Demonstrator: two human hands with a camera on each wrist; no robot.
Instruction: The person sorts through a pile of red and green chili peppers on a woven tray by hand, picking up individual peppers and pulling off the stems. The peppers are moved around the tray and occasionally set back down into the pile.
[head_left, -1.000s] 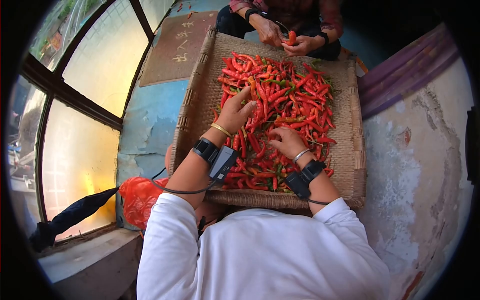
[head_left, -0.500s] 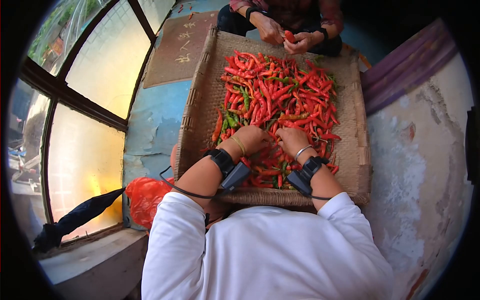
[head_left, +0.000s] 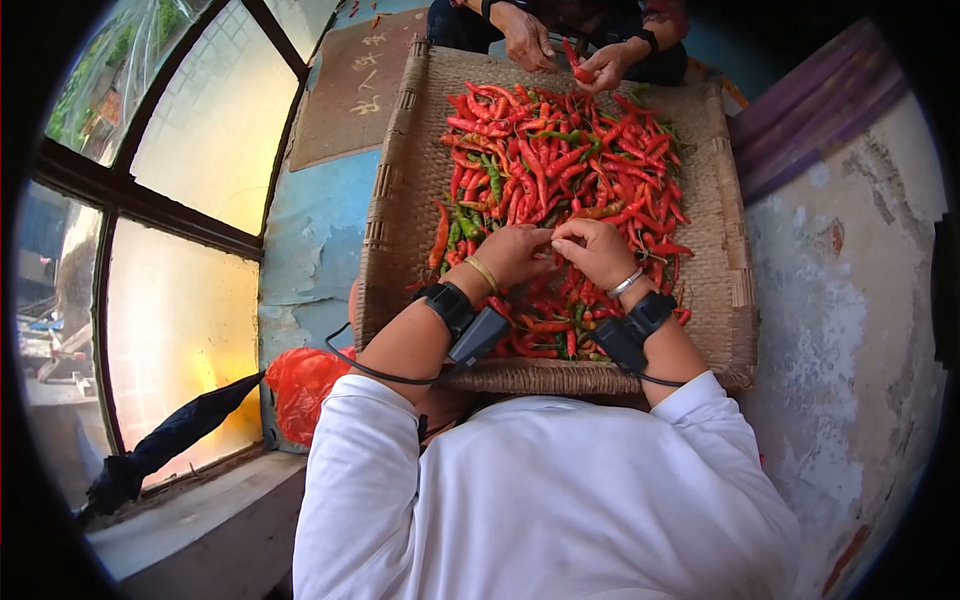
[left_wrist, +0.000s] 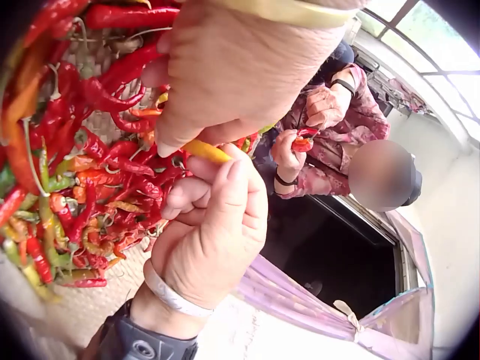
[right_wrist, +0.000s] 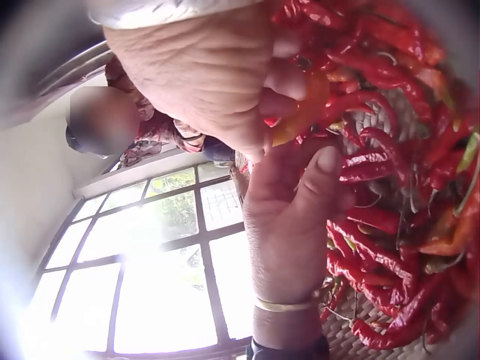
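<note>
Red, orange and green chili peppers [head_left: 545,165] lie heaped in a woven basket tray [head_left: 405,180]. Over the near part of the heap, my left hand [head_left: 510,257] and my right hand [head_left: 597,252] meet at the fingertips. In the left wrist view a yellow-orange pepper [left_wrist: 208,151] is pinched between them, my right thumb and fingers [left_wrist: 217,202] at one end and my left hand [left_wrist: 232,67] at the other. The right wrist view shows an orange-yellow pepper [right_wrist: 289,133] at the fingers, partly hidden by them.
Across the tray another person's hands [head_left: 605,62] hold a red pepper [head_left: 574,62]. A red plastic bag [head_left: 305,392] and a dark folded umbrella [head_left: 190,430] are at the left by the window [head_left: 185,330]. A worn wall [head_left: 820,330] stands at the right.
My left hand has come back from the heap's left side towards my right hand. Both hands now touch at the fingertips, slightly higher over the peppers. The other person's hands have moved apart.
</note>
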